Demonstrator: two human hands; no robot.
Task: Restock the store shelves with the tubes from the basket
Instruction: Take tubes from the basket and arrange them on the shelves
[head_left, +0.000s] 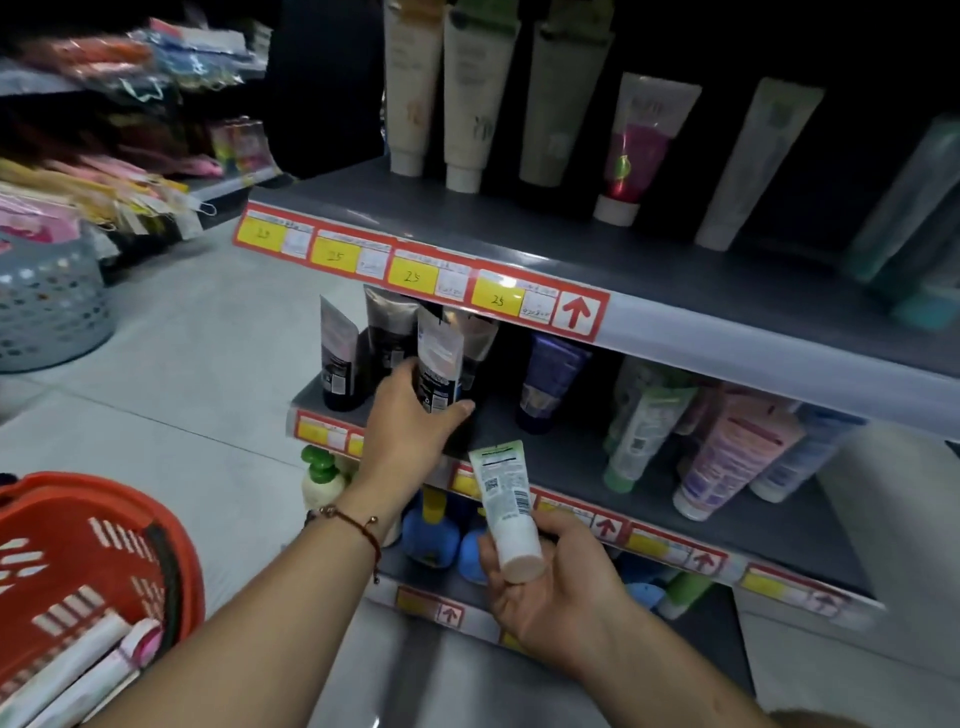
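My left hand (415, 415) grips a dark tube with a silver top (439, 358), standing upright at the left end of the middle shelf (566, 457) among other dark tubes (340, 364). My right hand (556, 587) holds a white tube with a green top end (506, 499), cap toward me, in front of the lower shelf edge. The red basket (171, 551) sits at the lower left with several white and pink tubes (88, 675) lying in it.
The top shelf (675, 291) carries tall cream, pink and teal tubes. More tubes lean at the right of the middle shelf. Blue and green bottles (431, 535) stand on the bottom shelf. A grey perforated basket (47, 312) sits on the floor at left.
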